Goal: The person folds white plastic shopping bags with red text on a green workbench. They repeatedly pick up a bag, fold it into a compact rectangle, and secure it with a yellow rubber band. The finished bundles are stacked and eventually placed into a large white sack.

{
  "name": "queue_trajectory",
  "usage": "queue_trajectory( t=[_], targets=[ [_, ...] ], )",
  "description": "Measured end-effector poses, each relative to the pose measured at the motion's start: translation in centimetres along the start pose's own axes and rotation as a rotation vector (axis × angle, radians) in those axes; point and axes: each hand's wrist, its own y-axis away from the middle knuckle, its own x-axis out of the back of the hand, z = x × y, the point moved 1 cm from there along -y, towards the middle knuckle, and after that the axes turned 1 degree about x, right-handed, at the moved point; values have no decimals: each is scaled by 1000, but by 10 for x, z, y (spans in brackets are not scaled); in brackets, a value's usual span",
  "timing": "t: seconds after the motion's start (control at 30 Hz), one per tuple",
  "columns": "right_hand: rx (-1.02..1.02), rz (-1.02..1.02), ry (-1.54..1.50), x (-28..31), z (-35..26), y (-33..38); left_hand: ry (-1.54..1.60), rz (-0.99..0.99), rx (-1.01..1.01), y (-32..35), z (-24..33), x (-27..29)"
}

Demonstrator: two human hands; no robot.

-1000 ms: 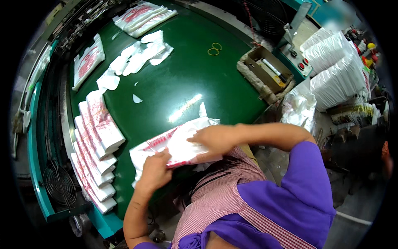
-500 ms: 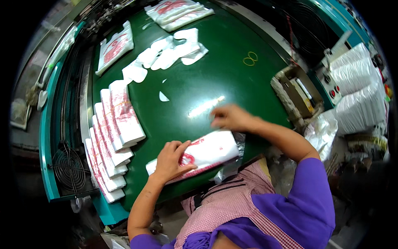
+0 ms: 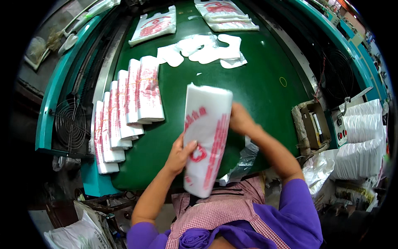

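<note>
Standing almost on end between both hands, a folded bundle of white plastic carrier bags with red print (image 3: pixel 206 139) is held above the near edge of the green table top (image 3: pixel 257 79), its lower end reaching toward the person's checked apron (image 3: pixel 224 207). The left hand (image 3: pixel 180 154) grips the bundle's left edge low down, thumb pressed flat on the printed face and fingers wrapped behind. The right hand (image 3: pixel 240 119) clasps the right edge higher up, its fingers hidden behind the plastic.

Just left of the bundle, a row of similar folded bag bundles (image 3: pixel 124 108) lies overlapping like roof tiles along the table's left side, running down toward the near corner. Farther up the table, loose white plastic offcuts (image 3: pixel 205 47) are scattered, with a flat printed bag (image 3: pixel 154 25) and a stack of printed bags (image 3: pixel 226 14) beyond them. A small yellow rubber band (image 3: pixel 283 81) lies on the bare green surface to the right. Crumpled clear plastic (image 3: pixel 244 159) hangs at the table edge beneath the right forearm. At the far right, stacks of plain white bags (image 3: pixel 360 141) sit beside a small open cardboard box (image 3: pixel 313 126).
</note>
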Motion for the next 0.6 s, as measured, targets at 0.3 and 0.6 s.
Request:
queue_trajectory(
  t=[0.3,0.6],
  targets=[
    [-321,123,-1195,-27,-18,32,639,-210,12,-16,-7,1],
    [255,-715,-477,23,-103,43,-770,-91,-36,-6,22,54]
  ],
)
